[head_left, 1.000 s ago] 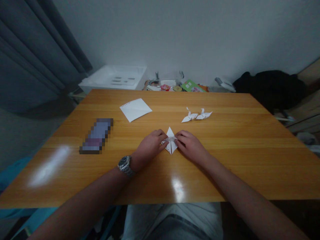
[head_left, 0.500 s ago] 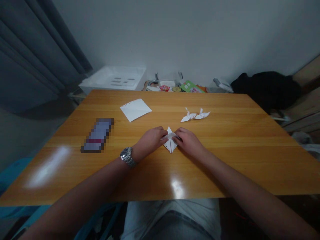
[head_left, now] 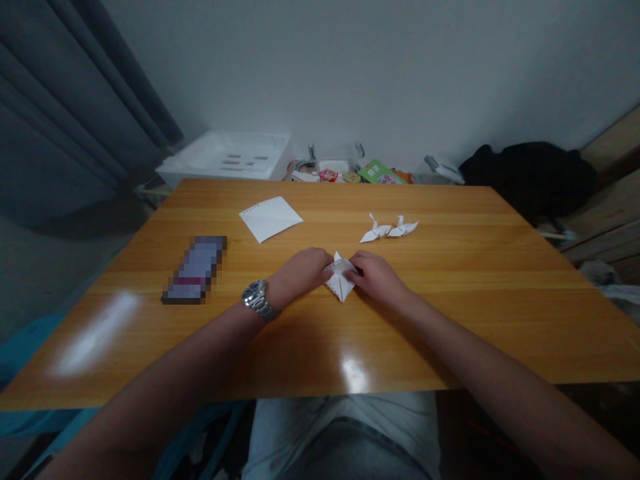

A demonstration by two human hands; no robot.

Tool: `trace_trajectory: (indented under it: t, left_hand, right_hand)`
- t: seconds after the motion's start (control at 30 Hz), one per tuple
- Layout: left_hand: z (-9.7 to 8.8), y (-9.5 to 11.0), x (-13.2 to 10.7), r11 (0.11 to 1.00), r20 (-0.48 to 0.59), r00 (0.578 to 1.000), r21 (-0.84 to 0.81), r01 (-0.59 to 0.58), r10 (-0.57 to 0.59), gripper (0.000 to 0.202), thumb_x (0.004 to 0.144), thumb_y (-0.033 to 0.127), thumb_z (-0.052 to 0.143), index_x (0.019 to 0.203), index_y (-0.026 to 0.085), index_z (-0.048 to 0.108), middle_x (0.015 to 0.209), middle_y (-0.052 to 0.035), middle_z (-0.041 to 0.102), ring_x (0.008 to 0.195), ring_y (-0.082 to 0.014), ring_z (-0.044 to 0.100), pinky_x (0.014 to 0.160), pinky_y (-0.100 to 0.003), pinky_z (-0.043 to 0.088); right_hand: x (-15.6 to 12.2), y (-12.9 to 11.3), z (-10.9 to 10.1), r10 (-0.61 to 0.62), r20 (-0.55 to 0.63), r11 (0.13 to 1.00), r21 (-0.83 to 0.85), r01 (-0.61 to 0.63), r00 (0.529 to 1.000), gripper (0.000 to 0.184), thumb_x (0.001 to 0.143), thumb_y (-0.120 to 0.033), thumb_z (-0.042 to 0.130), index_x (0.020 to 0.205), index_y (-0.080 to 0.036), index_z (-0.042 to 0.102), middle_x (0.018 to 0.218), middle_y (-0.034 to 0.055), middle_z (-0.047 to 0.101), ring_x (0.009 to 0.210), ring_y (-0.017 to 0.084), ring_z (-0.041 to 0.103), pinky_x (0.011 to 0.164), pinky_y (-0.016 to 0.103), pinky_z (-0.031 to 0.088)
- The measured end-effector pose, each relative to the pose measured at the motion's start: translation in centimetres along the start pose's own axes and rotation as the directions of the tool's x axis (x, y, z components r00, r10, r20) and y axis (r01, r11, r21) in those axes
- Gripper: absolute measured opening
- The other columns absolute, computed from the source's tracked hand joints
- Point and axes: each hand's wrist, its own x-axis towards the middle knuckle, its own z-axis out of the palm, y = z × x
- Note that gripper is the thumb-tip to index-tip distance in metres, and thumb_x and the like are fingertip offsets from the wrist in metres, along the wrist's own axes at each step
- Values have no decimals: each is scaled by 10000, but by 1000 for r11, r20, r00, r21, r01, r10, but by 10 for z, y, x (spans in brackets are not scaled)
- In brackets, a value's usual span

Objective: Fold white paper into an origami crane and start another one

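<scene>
A small folded piece of white paper, diamond-shaped with a row of punched holes along its left edges, lies on the wooden table between my hands. My left hand, with a metal watch on the wrist, pinches its left side. On the right side, the fingers of my right hand grip the paper, thumb on top. A slit runs down the middle of the lower part. Some fingertips are hidden behind the paper.
Two folded paper cranes rest beyond my right hand. A flat white sheet with punched holes lies farther back on the left. Closer on the left is a pixelated phone-like object. Behind the wooden table stands a white box.
The upper flap of the folded paper, curved upward before, now lies flatter and wider between my fingers. Both hands have shifted only slightly.
</scene>
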Motion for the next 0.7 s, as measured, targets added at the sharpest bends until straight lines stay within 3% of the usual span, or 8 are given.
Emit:
trace_trajectory:
  t: [0.17,0.5,0.7]
  left_hand:
    - [-4,4,2,1000,19,1000,-9,19,-19,169,916,204,551,939,167,714,851,-96,712,798,-224,660,742,-320,471]
    - [-12,3,16,991,99,987,-35,129,-125,139,848,247,626,855,165,738,831,-96,748,708,-192,655,630,-280,436]
    - [-23,9,24,983,198,964,-28,184,-175,103,827,212,665,857,160,748,886,-106,766,769,-202,684,652,-273,454]
  right_hand:
    - [2,-3,-1,30,8,999,-31,-29,1000,128,923,-200,607,840,-145,686,896,98,675,817,200,597,730,288,411]
    - [12,-7,-6,92,56,993,-72,-88,994,121,892,-221,636,837,-149,717,898,129,716,793,223,641,689,299,420]
    - [24,-7,-12,152,194,987,-70,-141,969,129,876,-229,642,819,-155,731,822,120,750,750,233,671,649,297,409]
